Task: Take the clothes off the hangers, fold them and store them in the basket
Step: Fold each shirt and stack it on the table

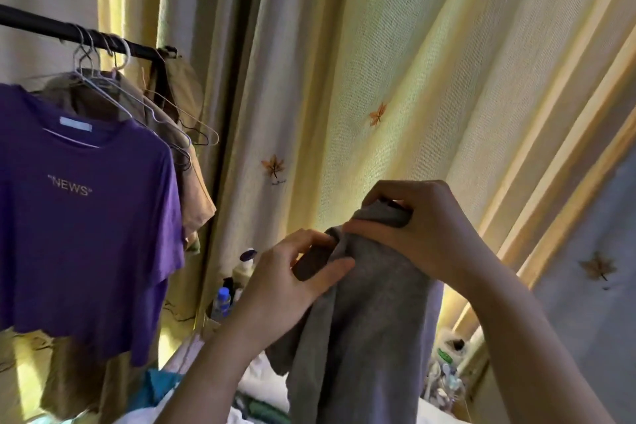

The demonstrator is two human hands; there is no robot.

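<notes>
Between the fingers (370,228) of both hands, a grey garment (371,327) hangs free before the curtain (378,62) — the right hand (423,227) is curled over its bunched top edge and the left hand (292,272) pinches just beside it. It looks light, soft and limp, so taking it at two spread top corners should suit folding. Off to the left, a purple T-shirt (86,217) hangs from the rail (41,24).

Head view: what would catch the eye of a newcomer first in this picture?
First the grey garment, held up in the lower middle, with the left hand pinching its upper edge and the right hand gripping its top. Then the purple T-shirt printed "NEWS", hanging at the left from a black rail. Behind both hangs a pale curtain with orange leaves.
</notes>
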